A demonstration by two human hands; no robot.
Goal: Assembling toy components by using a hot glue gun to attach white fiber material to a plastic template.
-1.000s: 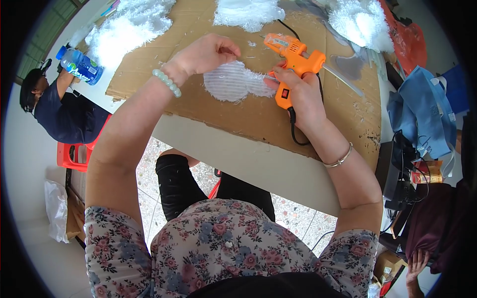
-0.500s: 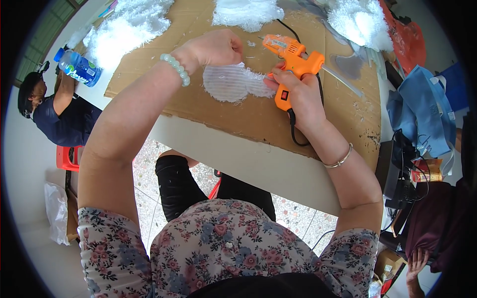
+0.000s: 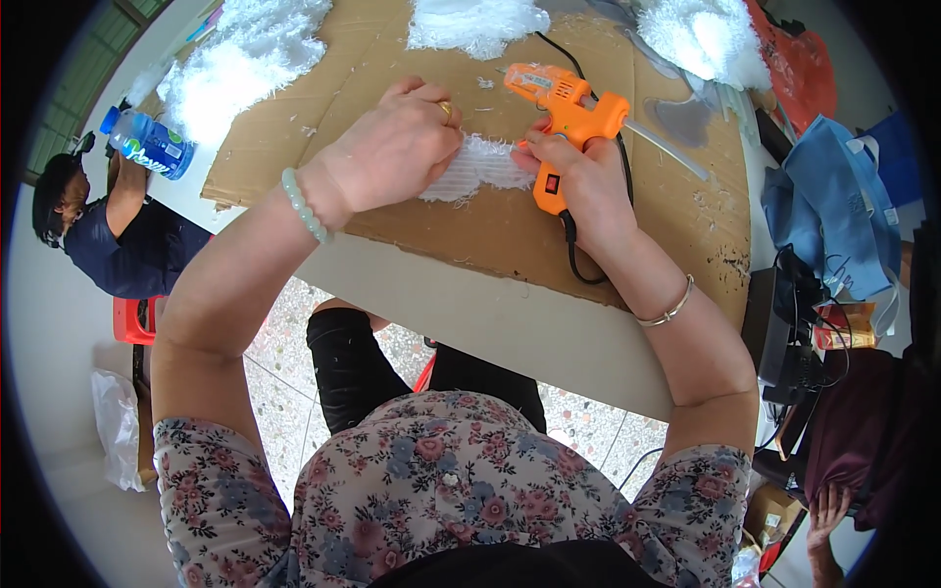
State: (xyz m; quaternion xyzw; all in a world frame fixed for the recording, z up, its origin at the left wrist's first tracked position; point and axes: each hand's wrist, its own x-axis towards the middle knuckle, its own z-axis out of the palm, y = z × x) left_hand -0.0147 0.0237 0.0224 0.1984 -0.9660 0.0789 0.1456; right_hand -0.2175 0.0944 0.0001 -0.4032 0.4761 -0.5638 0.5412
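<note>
An orange glue gun (image 3: 578, 122) with a clear glue stick (image 3: 671, 152) out of its back end is gripped in my right hand (image 3: 593, 191), its nozzle pointing up and left. Below and left of the nozzle lies a white, ribbed, frayed piece of fabric (image 3: 480, 169) on the cardboard. My left hand (image 3: 397, 147) is closed above the fabric's left part and covers it. Its fingertips are turned away, so what they pinch, if anything, is hidden. The fingers of my right hand come close to the fabric's right end.
The cardboard sheet (image 3: 431, 235) covers much of the table. Fluffy white piles (image 3: 245, 69) lie along its far side. A blue-capped bottle (image 3: 147, 142) stands at the left, near another person (image 3: 118, 230). A black cord (image 3: 578, 250) hangs from the gun. A blue bag (image 3: 833, 211) is at the right.
My left hand has come down and toward me, from the fabric's far edge to over its left part, covering it. My right hand with the glue gun has barely shifted.
</note>
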